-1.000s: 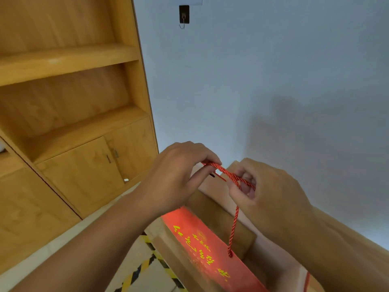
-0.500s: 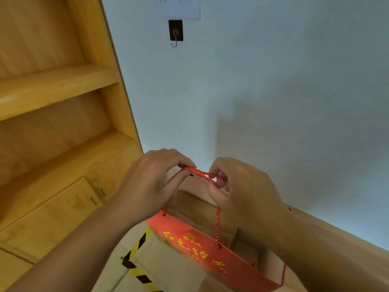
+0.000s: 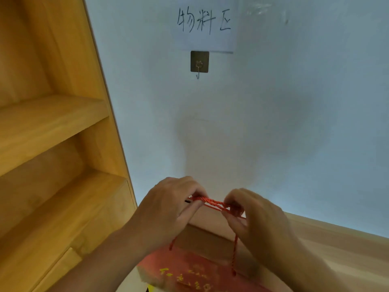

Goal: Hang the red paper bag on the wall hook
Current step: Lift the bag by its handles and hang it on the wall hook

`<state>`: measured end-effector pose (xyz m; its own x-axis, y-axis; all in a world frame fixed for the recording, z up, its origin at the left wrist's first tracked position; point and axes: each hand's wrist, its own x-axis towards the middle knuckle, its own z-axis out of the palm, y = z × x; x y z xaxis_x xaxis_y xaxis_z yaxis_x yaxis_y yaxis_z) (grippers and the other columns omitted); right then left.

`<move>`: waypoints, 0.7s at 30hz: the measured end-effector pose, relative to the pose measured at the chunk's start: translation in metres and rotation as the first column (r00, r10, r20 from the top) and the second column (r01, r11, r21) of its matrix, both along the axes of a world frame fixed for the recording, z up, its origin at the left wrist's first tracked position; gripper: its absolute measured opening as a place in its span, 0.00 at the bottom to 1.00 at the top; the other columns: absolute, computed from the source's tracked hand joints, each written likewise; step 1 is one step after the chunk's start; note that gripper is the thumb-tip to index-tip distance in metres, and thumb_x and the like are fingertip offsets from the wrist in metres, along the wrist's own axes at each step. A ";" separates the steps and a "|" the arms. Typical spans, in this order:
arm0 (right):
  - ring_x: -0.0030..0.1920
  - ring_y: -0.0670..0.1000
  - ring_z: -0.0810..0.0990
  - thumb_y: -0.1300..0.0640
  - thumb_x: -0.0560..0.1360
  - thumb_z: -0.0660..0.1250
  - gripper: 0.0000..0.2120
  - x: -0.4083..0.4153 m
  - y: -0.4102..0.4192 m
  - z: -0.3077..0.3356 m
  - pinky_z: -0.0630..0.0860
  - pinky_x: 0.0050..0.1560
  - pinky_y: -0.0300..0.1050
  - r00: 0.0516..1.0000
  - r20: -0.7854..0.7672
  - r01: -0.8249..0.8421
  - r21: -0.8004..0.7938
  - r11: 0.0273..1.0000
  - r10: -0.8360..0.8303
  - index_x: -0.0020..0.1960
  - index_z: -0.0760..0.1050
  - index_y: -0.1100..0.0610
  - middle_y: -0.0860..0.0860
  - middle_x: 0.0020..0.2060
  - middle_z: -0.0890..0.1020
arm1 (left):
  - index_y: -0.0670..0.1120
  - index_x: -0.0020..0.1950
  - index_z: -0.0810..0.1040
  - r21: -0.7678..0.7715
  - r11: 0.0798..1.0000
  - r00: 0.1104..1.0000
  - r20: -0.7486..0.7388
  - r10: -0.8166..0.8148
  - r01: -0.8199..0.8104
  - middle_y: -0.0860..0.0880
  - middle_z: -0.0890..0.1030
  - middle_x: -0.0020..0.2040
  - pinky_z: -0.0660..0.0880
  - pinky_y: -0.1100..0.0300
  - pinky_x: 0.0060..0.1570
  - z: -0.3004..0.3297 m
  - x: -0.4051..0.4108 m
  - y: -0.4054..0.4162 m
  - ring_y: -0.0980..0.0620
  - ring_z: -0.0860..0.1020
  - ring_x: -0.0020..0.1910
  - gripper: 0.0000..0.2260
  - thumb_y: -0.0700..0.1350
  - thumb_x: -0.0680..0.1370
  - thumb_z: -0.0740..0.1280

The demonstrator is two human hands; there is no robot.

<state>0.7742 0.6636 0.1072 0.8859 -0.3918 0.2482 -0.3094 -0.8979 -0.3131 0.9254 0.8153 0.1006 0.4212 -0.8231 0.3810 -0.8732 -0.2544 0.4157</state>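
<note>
Both hands, the left hand (image 3: 168, 209) and right hand (image 3: 259, 218), pinch the red cord handles (image 3: 214, 203) taut between them, presumably to form a loop for the wall hook (image 3: 198, 70) well above, while the red paper bag (image 3: 189, 270) dangles below

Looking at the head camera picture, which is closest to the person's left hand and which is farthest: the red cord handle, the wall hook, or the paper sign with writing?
1. Red cord handle: pinched in the left hand, touching it.
2. Wall hook: up the wall, well above.
3. Paper sign: just above the hook, farthest.
</note>
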 end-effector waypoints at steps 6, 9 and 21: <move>0.44 0.44 0.80 0.49 0.75 0.69 0.06 0.036 0.023 0.002 0.78 0.46 0.44 1.000 0.013 0.020 0.050 0.999 -0.021 0.50 0.74 0.42 0.40 0.43 0.80 | 0.60 0.53 0.78 -0.061 0.998 0.999 -0.024 -0.021 0.020 0.62 0.82 0.50 0.76 0.60 0.52 0.003 0.045 0.016 0.60 0.79 0.51 0.04 0.52 0.80 0.67; 0.44 0.44 0.80 0.49 0.76 0.69 0.05 0.055 0.022 0.004 0.79 0.46 0.45 0.999 0.027 0.022 0.061 0.998 -0.024 0.50 0.75 0.43 0.41 0.43 0.81 | 0.59 0.52 0.79 -0.083 0.996 0.998 -0.058 -0.017 0.012 0.62 0.82 0.49 0.76 0.62 0.51 0.005 0.061 0.015 0.59 0.80 0.51 0.04 0.50 0.80 0.68; 0.44 0.41 0.81 0.46 0.76 0.69 0.02 0.121 -0.031 0.027 0.81 0.48 0.42 0.991 0.134 -0.002 0.127 0.992 -0.015 0.48 0.78 0.42 0.37 0.40 0.82 | 0.60 0.53 0.80 -0.087 0.996 0.999 -0.043 -0.024 0.020 0.65 0.81 0.47 0.79 0.66 0.51 0.027 0.134 -0.028 0.62 0.80 0.51 0.05 0.50 0.79 0.70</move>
